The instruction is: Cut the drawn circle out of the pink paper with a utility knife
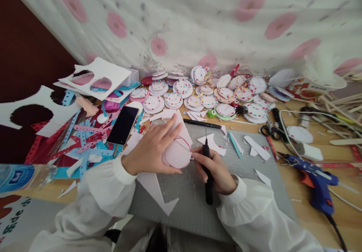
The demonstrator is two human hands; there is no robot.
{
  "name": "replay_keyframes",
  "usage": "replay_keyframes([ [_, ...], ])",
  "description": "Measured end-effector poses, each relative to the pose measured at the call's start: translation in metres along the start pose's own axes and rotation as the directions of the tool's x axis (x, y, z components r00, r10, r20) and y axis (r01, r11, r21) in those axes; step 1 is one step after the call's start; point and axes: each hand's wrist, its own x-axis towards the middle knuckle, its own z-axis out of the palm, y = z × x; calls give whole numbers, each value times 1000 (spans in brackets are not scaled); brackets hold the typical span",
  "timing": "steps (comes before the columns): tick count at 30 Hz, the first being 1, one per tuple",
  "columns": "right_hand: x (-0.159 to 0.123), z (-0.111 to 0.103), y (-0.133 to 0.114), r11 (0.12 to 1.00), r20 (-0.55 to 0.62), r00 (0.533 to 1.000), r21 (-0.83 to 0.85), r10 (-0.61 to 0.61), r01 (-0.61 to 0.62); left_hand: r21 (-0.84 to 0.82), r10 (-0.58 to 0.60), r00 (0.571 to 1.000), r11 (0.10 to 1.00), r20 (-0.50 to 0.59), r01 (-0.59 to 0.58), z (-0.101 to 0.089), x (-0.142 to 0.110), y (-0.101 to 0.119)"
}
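A white disc (177, 155) with red thread (185, 140) around it is just below the middle of the view, over a grey cutting mat (186, 203). The left hand (154, 146) reaches in from its nine o'clock, fingers parted and laid across the disc and a white card piece (180, 123), holding them. At four o'clock, the right hand (216, 171) has its fingers curled round a black-handled tool (209, 184), thin point towards twelve; its thumb and forefinger meet at the disc's edge, though whether they pinch the thread is hard to make out.

A pointed paper offcut (158, 191) lies at seven o'clock, a black pen (202, 124) at one. Between twelve and two, beyond the mat, sit rows of layered paper discs (182, 88) with coloured dots. At ten o'clock lies a dark-screened phone (123, 125); past it, sheets with round cut-outs (109, 71). Red and blue punched strips (85, 127) and a clear bottle (21, 178) lie towards nine. Scissors (270, 132) and a blue glue gun (313, 180) lie near three.
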Motion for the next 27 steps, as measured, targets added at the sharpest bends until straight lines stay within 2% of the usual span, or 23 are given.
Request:
replay_keyframes([
  [7,2,0,6,999,-61,997,-17,41,-42,7,28,999,1000,30,-28,5,1,5],
  [11,-1,4,9,997,45,997,41,70,-71,-112,50,998,993,32,-46,13,3,10],
  [16,-5,-1,1,986,60,998,169,-13,3,-160,29,999,987,15,-27,14,6,9],
  [20,-4,-3,-3,989,85,996,151,-22,9,-144,7,1000,990,26,-3,11,3,6],
  [24,-2,-1,1,985,36,999,173,-29,22,-125,0,999,992,38,5,11,0,5],
  [27,-1,1,6,989,9,996,123,-84,82,-121,-23,998,992,61,30,12,-3,5],
])
